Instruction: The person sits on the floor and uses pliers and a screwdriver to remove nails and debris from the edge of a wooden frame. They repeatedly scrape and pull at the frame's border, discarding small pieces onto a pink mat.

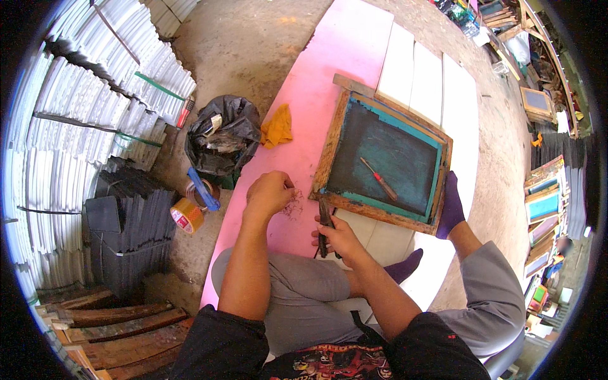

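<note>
My right hand [342, 237] is wrapped round dark-handled pliers [325, 221], their jaws at the near left corner of a wooden-framed printing screen [383, 218]. The screen has dark mesh with a turquoise border and lies tilted before me. A screwdriver [384, 187] with a red and dark handle rests on the mesh. To the left of that corner, my left hand [270, 192] is held with its fingers curled together; whatever they hold cannot be made out. Beside its fingertips, small reddish-brown bits [292, 206] are scattered on the pink sheet [253, 221].
An orange cloth [277, 126] lies on the pink sheet, beside a black plastic bag [221, 136]. Tape rolls [187, 216] sit on the floor at left, before stacked black sheets [136, 221] and white bundles [76, 152]. My foot [451, 206] touches the screen's right side. More frames [544, 202] stand far right.
</note>
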`<state>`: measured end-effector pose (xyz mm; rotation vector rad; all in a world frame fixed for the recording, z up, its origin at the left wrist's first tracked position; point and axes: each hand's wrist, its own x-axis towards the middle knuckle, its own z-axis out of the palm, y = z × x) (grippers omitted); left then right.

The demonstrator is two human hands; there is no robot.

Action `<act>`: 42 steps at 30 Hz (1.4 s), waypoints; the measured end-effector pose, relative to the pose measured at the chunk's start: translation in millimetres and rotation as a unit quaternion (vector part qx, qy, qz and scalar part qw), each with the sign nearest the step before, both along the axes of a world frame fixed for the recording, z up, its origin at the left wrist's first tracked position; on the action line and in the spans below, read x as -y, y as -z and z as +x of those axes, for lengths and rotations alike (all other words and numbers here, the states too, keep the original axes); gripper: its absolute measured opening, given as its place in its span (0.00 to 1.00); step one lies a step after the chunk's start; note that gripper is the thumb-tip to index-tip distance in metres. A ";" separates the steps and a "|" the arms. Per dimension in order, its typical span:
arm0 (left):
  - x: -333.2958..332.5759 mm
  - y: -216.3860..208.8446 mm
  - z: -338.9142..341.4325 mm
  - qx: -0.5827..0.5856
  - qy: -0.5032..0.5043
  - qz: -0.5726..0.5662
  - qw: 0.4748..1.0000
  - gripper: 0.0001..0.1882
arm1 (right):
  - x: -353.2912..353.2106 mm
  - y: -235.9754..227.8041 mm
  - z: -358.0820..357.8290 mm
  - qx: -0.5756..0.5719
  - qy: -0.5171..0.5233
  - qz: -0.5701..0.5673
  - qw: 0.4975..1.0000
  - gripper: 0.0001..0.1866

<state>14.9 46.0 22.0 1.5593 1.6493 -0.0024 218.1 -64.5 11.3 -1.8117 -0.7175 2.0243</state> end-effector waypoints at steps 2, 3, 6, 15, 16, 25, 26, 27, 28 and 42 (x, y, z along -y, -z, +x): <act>1.1 5.1 -0.6 0.020 0.000 0.011 1.000 0.14 | 1.8 9.9 9.7 0.138 -0.140 0.115 0.974 0.19; 2.1 7.0 -1.6 0.029 0.000 0.017 0.999 0.15 | 1.6 13.0 13.9 0.174 -0.189 0.143 0.956 0.19; 2.0 6.2 -1.0 0.017 0.005 0.030 0.999 0.14 | -9.1 8.1 19.7 0.202 -0.260 0.153 0.932 0.17; 1.5 0.0 -0.4 0.018 0.005 0.015 1.000 0.15 | -29.0 7.3 16.3 0.011 -0.144 -0.027 0.989 0.18; 1.6 0.2 -0.8 0.020 0.008 0.018 1.000 0.15 | -30.8 6.8 15.9 0.008 -0.139 -0.035 0.990 0.19; 1.6 5.4 0.0 0.044 0.017 0.029 0.998 0.15 | -43.1 2.9 16.3 0.124 -0.259 0.027 0.957 0.18; 1.1 4.5 -0.4 0.047 0.015 0.021 0.999 0.15 | -46.5 -0.9 13.4 0.164 -0.289 0.029 0.943 0.19; 1.0 4.3 -0.7 0.051 0.013 0.012 0.999 0.15 | -48.0 -2.6 10.7 0.205 -0.319 0.030 0.925 0.20; 1.9 6.2 -0.8 0.049 0.013 0.020 0.998 0.15 | -44.8 0.9 8.6 0.244 -0.327 0.079 0.909 0.20; 6.2 10.0 6.3 0.049 0.036 0.041 0.997 0.15 | -1.8 24.9 -38.3 0.403 -0.155 0.147 0.890 0.18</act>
